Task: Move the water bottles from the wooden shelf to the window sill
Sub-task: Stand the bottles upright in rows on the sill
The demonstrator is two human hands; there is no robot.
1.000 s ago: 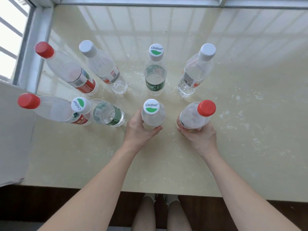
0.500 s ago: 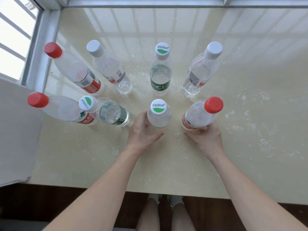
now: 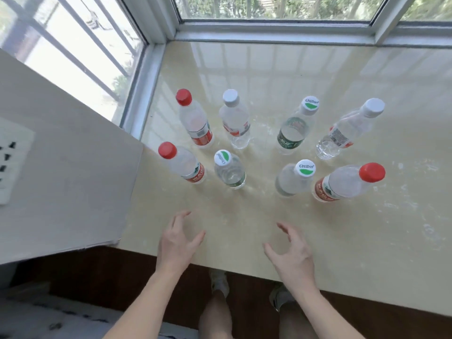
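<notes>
Head view: eight water bottles (image 3: 230, 172) stand in two rows on the window sill (image 3: 367, 228).
The left hand (image 3: 177, 241) and right hand (image 3: 291, 250) hover over the sill's near edge, fingers spread and loosely curved, holding nothing, apart from the nearest Cestbon bottle (image 3: 292, 178) and red-capped bottle (image 3: 342, 183).

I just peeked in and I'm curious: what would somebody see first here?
Most likely the eight water bottles standing in two rows on the shiny window sill, three of them with bright red caps, like the front right bottle. Next come the two empty hands, the left hand and the right hand, fingers spread, near the sill's front edge and touching no bottle.
</notes>
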